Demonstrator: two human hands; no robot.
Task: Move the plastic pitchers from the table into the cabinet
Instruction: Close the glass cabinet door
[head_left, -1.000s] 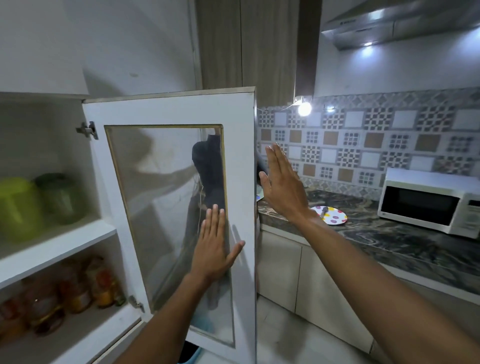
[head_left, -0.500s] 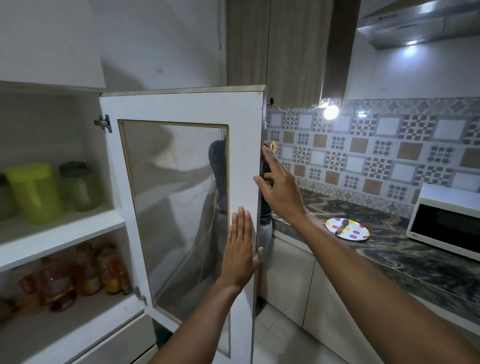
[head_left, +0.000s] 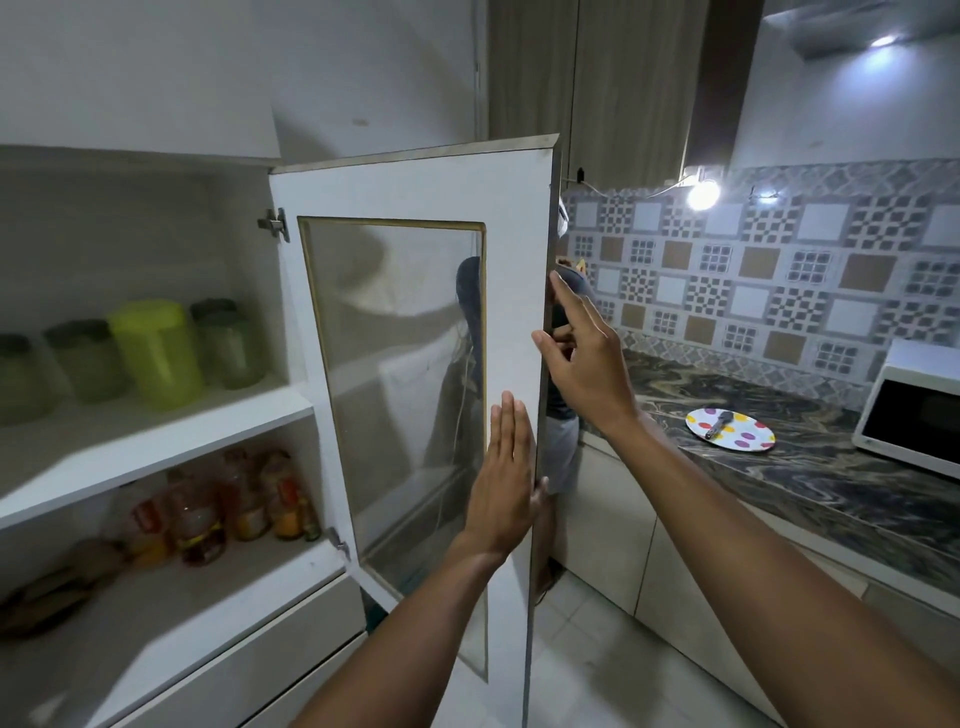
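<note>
Right hand (head_left: 582, 364) gripped the door (head_left: 415, 192) edge; left hand (head_left: 506, 483) slid off the glass (head_left: 395, 364).

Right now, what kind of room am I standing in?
Most likely a home kitchen: a microwave sits on a marbled counter, a patterned tile backsplash runs behind it, and the cabinet door stands open on shelves of plastic pitchers and food jars.
</note>
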